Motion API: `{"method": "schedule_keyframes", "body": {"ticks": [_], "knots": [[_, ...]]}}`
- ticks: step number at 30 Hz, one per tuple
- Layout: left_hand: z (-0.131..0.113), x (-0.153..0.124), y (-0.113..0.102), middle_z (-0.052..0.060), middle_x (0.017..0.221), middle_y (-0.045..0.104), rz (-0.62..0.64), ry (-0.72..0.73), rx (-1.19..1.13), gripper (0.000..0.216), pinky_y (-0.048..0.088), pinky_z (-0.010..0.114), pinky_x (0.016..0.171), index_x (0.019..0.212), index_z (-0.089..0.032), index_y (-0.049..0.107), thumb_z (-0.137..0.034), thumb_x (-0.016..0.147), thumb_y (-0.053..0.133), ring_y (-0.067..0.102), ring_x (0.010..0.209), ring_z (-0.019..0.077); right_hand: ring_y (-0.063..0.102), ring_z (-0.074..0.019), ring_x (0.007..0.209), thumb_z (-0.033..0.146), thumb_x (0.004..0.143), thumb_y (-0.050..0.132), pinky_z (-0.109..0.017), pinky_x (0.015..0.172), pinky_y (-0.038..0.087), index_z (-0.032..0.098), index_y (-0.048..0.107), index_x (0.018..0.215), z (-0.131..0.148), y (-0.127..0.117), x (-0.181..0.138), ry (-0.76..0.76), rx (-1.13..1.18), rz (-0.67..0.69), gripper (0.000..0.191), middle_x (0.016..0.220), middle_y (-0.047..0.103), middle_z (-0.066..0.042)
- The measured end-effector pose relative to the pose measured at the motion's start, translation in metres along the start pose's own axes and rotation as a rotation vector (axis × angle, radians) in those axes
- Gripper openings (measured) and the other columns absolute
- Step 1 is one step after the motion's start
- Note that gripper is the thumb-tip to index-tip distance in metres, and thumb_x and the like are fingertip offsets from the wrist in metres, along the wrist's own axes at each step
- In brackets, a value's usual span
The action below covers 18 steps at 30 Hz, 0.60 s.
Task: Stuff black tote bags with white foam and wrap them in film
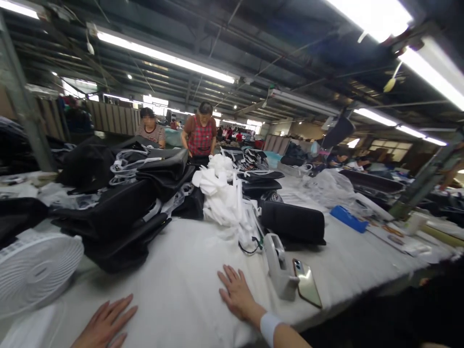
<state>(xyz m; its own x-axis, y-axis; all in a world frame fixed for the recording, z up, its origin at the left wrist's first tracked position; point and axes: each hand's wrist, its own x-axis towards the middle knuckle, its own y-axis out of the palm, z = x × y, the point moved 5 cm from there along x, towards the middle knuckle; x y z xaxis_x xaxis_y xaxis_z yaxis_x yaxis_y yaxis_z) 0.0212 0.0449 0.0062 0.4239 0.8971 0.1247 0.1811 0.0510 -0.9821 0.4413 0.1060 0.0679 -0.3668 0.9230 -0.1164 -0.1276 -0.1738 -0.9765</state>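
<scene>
Both of my hands hold nothing. My left hand is at the lower left over the white-covered table, its fingers spread. My right hand rests fingers apart on the same cloth, with a white band around the wrist. Just right of it stands a grey tape dispenser, and beside that lies a smartphone. Beyond my hands is a heap of white strips, with black bags piled to its left and a black case-like piece to its right.
A white fan sits at the left edge. Farther right are a blue holder and clear plastic wrap. Across the table one person in a checked apron stands; another person is farther left. Metal posts flank the table.
</scene>
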Motion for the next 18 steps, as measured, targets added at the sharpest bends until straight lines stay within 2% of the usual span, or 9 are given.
{"method": "schedule_keyframes", "body": {"ticks": [3, 6, 9, 12, 15, 18], "knots": [[-0.006, -0.007, -0.013, 0.000, 0.153, 0.037, -0.014, 0.007, -0.036, 0.049, 0.028, 0.046, 0.115, 0.142, -0.041, 0.038, -0.049, 0.094, 0.042, 0.042, 0.136, 0.0253, 0.012, -0.0261, 0.147, 0.046, 0.095, 0.036, -0.053, 0.117, 0.006, 0.028, 0.031, 0.150, 0.006, 0.001, -0.001, 0.012, -0.018, 0.003, 0.057, 0.160, 0.019, -0.008], [-0.016, -0.012, -0.027, 0.004, 0.151, 0.042, -0.010, -0.023, -0.029, 0.048, 0.026, 0.044, 0.116, 0.141, -0.035, 0.044, -0.046, 0.094, 0.042, 0.043, 0.135, 0.0252, 0.009, -0.0266, 0.147, 0.046, 0.097, 0.032, -0.053, 0.116, 0.003, 0.027, 0.030, 0.150, 0.009, 0.004, -0.001, -0.003, -0.017, -0.001, 0.057, 0.160, 0.018, -0.007], [-0.022, -0.014, -0.031, 0.007, 0.147, 0.047, 0.011, -0.069, -0.018, 0.048, 0.026, 0.044, 0.115, 0.139, -0.032, 0.048, -0.046, 0.094, 0.041, 0.045, 0.133, 0.0253, 0.007, -0.0279, 0.147, 0.047, 0.098, 0.026, -0.054, 0.116, 0.003, 0.025, 0.028, 0.151, 0.010, 0.006, 0.000, -0.010, -0.014, -0.006, 0.058, 0.161, 0.014, -0.007], [-0.022, -0.015, -0.022, 0.006, 0.149, 0.044, 0.003, -0.105, -0.029, 0.048, 0.024, 0.046, 0.115, 0.140, -0.033, 0.047, -0.043, 0.093, 0.040, 0.043, 0.135, 0.0252, 0.007, -0.0291, 0.147, 0.048, 0.098, 0.027, -0.056, 0.115, 0.004, 0.025, 0.029, 0.151, 0.009, 0.006, -0.002, -0.016, -0.012, -0.009, 0.058, 0.161, 0.013, -0.008], [-0.014, -0.014, -0.001, 0.001, 0.152, 0.039, -0.006, -0.161, -0.031, 0.048, 0.024, 0.049, 0.115, 0.140, -0.039, 0.045, -0.042, 0.092, 0.041, 0.041, 0.137, 0.0246, 0.010, -0.0283, 0.147, 0.049, 0.096, 0.034, -0.053, 0.116, 0.005, 0.027, 0.029, 0.150, 0.006, 0.007, -0.007, -0.030, -0.007, -0.018, 0.059, 0.161, 0.014, -0.007], [0.004, -0.007, 0.025, -0.005, 0.146, 0.047, -0.007, -0.214, -0.006, 0.046, 0.030, 0.050, 0.112, 0.131, -0.046, 0.053, -0.043, 0.086, 0.046, 0.045, 0.134, 0.0256, 0.015, -0.0262, 0.146, 0.051, 0.095, 0.039, -0.052, 0.116, 0.007, 0.030, 0.026, 0.151, 0.000, 0.007, -0.010, -0.022, 0.005, -0.034, 0.061, 0.160, 0.019, -0.007]]}}
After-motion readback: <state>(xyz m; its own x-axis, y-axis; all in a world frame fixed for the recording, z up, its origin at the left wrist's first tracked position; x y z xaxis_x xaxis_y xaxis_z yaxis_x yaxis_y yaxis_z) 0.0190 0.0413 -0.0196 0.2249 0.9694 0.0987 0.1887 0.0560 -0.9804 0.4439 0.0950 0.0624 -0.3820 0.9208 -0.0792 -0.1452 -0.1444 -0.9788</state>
